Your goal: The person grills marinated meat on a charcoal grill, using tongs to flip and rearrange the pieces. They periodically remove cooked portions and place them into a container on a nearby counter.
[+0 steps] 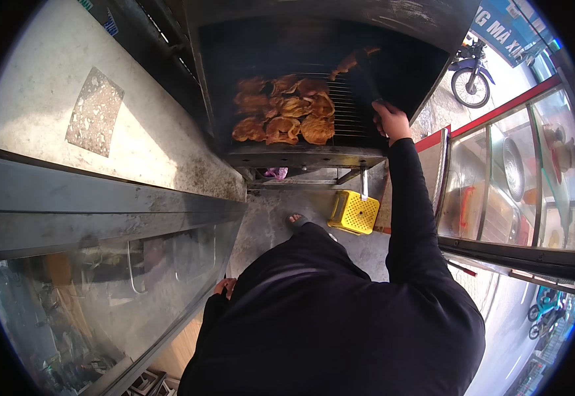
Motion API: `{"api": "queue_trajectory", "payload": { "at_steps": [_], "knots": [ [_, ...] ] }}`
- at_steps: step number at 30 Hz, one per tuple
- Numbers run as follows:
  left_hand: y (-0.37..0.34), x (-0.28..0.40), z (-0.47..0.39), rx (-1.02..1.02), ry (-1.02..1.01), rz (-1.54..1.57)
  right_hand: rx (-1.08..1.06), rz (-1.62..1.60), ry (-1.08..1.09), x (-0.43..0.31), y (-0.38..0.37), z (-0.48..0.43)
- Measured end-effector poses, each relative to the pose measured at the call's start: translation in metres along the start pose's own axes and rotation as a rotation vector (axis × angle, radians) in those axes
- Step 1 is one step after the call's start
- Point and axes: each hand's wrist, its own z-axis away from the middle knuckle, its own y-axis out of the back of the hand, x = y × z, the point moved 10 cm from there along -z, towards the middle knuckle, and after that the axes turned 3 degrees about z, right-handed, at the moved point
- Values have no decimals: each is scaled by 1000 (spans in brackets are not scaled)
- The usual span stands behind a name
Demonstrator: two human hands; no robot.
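My right hand is closed around the handle of dark tongs above the right side of a charcoal-type grill. At the far end of the tongs a slice of browned meat is lifted over the wire grate. Several more slices of grilled meat lie close together on the left and middle of the grate, some overlapping. My left hand hangs low by my left side, partly hidden by my clothing; whether it holds anything cannot be told.
A yellow plastic stool stands on the floor below the grill's right corner. A red-framed glass display case is at the right. Along the left run a wall and a metal-framed glass panel. A motorbike stands beyond the grill.
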Motion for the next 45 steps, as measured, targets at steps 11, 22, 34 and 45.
{"api": "queue_trajectory", "payload": {
  "at_steps": [11,22,34,45],
  "knots": [
    [9,-51,-2,176,38,-154,-100,62,-57,27,-32,-36],
    [-4,-60,-4,-66,80,112,-153,33,-7,49,-40,-58],
    [-4,-35,16,84,60,-69,-122,213,-329,182,-19,-99],
    [0,-61,4,102,108,-62,63,860,-28,148,-8,-107]
  ]
}}
